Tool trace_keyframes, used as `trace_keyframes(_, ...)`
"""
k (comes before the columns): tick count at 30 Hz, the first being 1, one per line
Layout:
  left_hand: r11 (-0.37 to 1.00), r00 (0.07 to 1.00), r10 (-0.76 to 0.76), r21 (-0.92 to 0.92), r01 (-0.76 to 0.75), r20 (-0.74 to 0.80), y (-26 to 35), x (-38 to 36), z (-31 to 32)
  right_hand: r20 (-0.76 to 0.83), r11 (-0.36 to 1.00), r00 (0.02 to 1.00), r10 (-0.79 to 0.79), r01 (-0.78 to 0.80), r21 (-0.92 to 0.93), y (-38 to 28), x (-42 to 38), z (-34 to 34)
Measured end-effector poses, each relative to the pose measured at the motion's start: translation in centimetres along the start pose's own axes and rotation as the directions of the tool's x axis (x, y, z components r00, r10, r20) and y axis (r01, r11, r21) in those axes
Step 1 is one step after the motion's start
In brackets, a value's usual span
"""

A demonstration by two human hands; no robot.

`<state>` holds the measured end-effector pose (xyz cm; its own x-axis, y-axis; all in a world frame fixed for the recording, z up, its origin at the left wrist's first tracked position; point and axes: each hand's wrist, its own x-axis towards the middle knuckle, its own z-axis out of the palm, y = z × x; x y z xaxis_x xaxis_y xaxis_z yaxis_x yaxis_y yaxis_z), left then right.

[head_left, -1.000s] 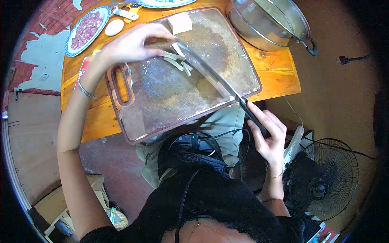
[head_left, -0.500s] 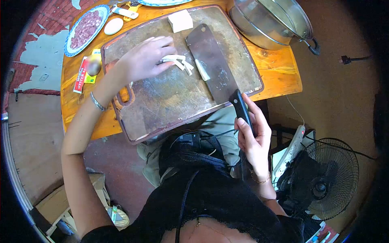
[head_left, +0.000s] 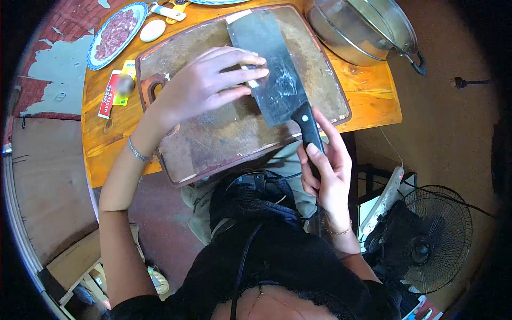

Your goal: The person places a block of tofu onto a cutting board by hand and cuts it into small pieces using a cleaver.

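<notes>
My right hand (head_left: 329,169) grips the black handle of a cleaver (head_left: 282,64), whose broad blade is tilted up over the cutting board (head_left: 213,128). White smears mark the blade. My left hand (head_left: 221,77) has its fingers stretched out and apart, the tips at the blade's left edge. A little white shows by those fingertips; I cannot make out whether it is a cut strip. Only a corner of the white block (head_left: 232,18), which looks like tofu, shows past the blade's far end. The white strips are hidden.
A plate of raw chopped meat (head_left: 117,34), an egg (head_left: 153,31) and a red oyster sauce sachet (head_left: 109,95) lie left of the board. A metal pot (head_left: 354,37) stands at the back right. A fan (head_left: 434,240) and power strip (head_left: 381,202) are below right.
The cleaver has lifted and moved up-left, now covering most of the white block. My left hand has moved right from the white strips to the blade, its fingers spreading.
</notes>
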<state>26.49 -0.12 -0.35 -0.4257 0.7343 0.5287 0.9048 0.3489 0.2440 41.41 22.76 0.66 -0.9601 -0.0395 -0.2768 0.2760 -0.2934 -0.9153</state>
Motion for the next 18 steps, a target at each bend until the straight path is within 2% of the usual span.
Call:
trace_keyframes(2,0.998,0.998,0.056,-0.004,-0.056,-0.011,-0.9,-0.1,0.3,0.019,0.991,1.000,0.016,-0.019,0.135,-0.2,0.4,0.5)
trace_keyframes(3,0.996,0.995,0.089,0.030,-0.088,-0.053,-1.1,-0.1,0.3,0.028,0.991,0.999,0.019,-0.022,0.129,-0.1,0.7,0.5)
trace_keyframes(9,0.996,0.996,0.080,0.044,-0.078,-0.045,-1.7,-1.0,-1.0,0.022,0.976,0.999,0.033,-0.036,0.216,-0.4,1.3,0.7)
trace_keyframes(12,0.991,0.991,-0.109,0.067,0.114,-0.078,-1.4,-1.5,-1.0,-0.037,0.987,0.995,-0.094,0.098,0.131,-0.1,1.5,0.2)
trace_keyframes(13,0.978,0.978,-0.205,0.019,0.206,-0.049,-1.3,-1.4,-1.1,-0.056,0.987,0.992,-0.110,0.116,0.114,-0.1,1.5,0.0)
trace_keyframes(16,0.939,0.938,-0.324,-0.084,0.335,0.121,-3.1,-2.2,0.0,-0.092,0.986,0.986,-0.140,0.147,0.076,-0.1,1.6,-0.6)
trace_keyframes(18,0.879,0.881,-0.441,-0.116,0.463,0.174,-3.0,-2.4,0.6,-0.103,0.988,0.984,-0.147,0.150,0.030,-0.1,1.4,-1.0)
